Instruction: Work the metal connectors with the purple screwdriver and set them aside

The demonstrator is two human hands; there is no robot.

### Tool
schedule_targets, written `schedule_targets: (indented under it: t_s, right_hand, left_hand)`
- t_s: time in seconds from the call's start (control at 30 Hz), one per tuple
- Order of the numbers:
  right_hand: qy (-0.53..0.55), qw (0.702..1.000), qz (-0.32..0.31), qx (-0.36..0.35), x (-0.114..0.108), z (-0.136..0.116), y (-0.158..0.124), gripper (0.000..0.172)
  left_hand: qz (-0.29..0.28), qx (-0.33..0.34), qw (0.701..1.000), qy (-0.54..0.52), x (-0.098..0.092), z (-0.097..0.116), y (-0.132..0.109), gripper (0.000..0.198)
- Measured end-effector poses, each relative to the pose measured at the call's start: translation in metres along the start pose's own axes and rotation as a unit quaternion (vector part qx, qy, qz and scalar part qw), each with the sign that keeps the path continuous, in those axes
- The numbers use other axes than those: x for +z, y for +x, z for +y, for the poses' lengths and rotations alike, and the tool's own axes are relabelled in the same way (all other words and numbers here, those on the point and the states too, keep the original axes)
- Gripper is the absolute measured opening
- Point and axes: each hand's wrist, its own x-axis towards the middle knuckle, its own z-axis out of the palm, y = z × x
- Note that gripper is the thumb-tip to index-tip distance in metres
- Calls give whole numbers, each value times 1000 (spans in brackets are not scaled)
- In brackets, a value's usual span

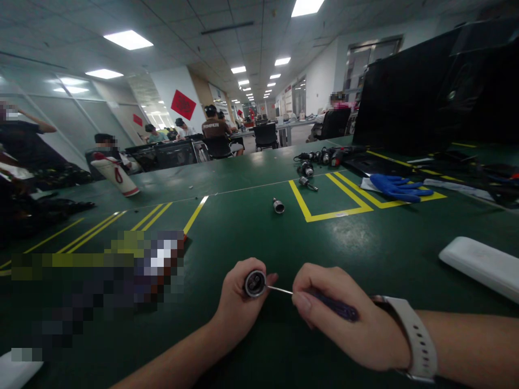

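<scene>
L hand was closed round a small round metal part, held low over the green table at the near edge, open end toward the camera. R hand gripped a thin screwdriver, its tip at the part's rim. Judged best w/ the part braced, the tip seated square and pressure light, as a slip would jab the L fingers. No bin or tray seen. A yellow-taped square had a small metal piece at its far corner, and a similar loose piece lay just outside. A blue glove lay across the tape. White flat item at R: couldn't tell if lid or tray.
</scene>
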Motion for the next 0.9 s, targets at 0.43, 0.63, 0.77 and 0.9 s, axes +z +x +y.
schedule_targets:
  t_s: [0.43, 0.63, 0.77, 0.9]
  right_hand:
    - [218, 972, -4, 94, 9, 14, 3, 17]
    - [163, 983, 10, 88, 7, 12, 1, 20]
    - [100, 992, 17, 73, 5, 9, -1, 20]
    - [179, 979, 1, 94, 6, 11, 0, 21]
  left_hand:
    - [-18, 2, 1000, -23, -2, 0, -2, 15]
    - [-12, 12, 1000, 15, 0, 1, -1, 17]
    - [-11, 17, 999, 47, 0, 1, -2, 17]
    - [-18, 6, 1000, 16, -1, 2, -2, 19]
